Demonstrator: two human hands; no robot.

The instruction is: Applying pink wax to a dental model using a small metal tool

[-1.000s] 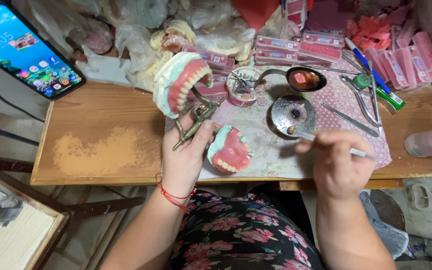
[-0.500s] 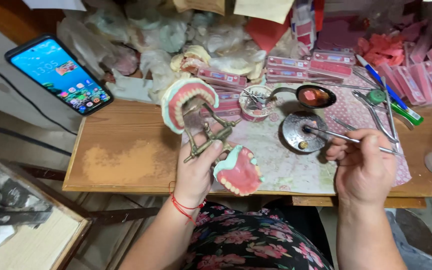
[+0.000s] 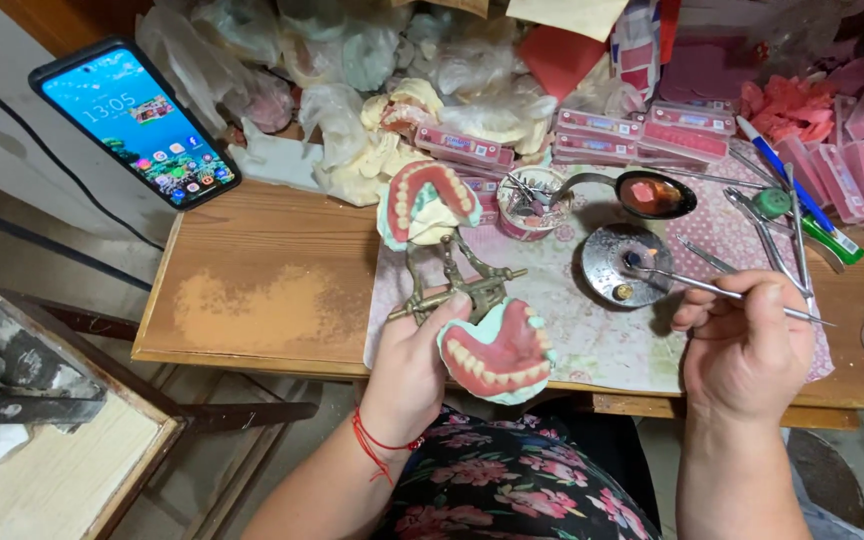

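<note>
Since half a second ago, our view has drifted slightly and the right hand [image 3: 747, 345] has drawn the thin metal tool [image 3: 722, 288] a little lower, its tip still at the small round metal dish [image 3: 624, 262].

Nearest us, the left hand [image 3: 422, 355] is closed around the brass hinged frame [image 3: 457, 285], which carries the lower denture [image 3: 497, 350] at centre bottom and the upper denture [image 3: 427, 200] tipped open above it. The right hand's fingers pinch the tool like a pen.

To do this well, we judge it best to keep the frame steady in the left hand, pick up only a small dab from the dish, and carry it level so nothing drips on the patterned cloth [image 3: 572, 320].

Just beyond the dish sits a dark spoon [image 3: 652, 192] with reddish stuff, perhaps wax, though the view is poor.

Farther back, flat pink boxes [image 3: 642, 135] with pale labels are stacked at upper centre, and pink strips [image 3: 852, 160] fan out at the upper right. A phone [image 3: 132, 120] with a lit blue screen leans at upper left.
</note>
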